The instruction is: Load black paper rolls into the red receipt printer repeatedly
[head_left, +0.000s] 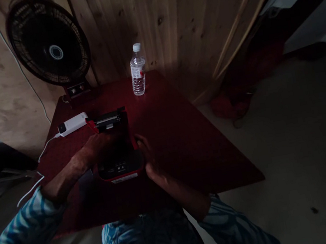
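Note:
A small red and black device (120,166) with its lid (109,120) flipped open sits on the dark red table (178,136). My left hand (98,145) rests on the device's left top side, fingers curled over it. Against the device's right side lies my right hand (148,157), its fingers bent around the edge. The scene is dim, so the finger detail is hard to read.
A white power bank (72,123) with a white cable (34,176) lies at the table's left. A clear water bottle (138,70) stands at the back. A black fan (48,41) stands at the back left, against a wooden wall. Bare floor lies to the right.

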Demonstrator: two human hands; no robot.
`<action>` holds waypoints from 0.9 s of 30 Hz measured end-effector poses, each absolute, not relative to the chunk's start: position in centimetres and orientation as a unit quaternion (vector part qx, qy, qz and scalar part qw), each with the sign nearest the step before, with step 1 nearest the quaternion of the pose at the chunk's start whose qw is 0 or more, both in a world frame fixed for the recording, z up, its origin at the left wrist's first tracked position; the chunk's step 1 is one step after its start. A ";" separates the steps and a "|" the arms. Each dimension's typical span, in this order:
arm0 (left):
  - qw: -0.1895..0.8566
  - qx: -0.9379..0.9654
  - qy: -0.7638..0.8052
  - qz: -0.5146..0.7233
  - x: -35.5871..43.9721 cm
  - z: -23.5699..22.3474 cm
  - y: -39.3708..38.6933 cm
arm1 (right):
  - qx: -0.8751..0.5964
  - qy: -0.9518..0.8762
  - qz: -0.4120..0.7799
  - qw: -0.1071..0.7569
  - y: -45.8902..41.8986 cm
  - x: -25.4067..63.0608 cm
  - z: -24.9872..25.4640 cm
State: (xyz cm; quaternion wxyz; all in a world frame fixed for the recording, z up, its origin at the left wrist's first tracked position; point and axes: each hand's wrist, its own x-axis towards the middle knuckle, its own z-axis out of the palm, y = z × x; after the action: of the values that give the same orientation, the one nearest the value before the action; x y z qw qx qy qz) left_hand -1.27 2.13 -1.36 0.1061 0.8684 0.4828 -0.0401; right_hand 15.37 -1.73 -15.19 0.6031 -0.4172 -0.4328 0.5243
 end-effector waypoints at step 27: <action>0.141 0.694 0.686 0.170 -15.3 -6.9 0.2 | -0.426 -0.444 0.523 0.590 -2.3 15.7 -14.1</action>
State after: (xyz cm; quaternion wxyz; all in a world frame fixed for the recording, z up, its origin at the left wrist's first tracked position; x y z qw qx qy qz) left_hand -15.30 0.18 -6.87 0.1406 0.6937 0.6856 0.1702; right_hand 15.72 -2.28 -14.11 0.5897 -0.4258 -0.4438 0.5234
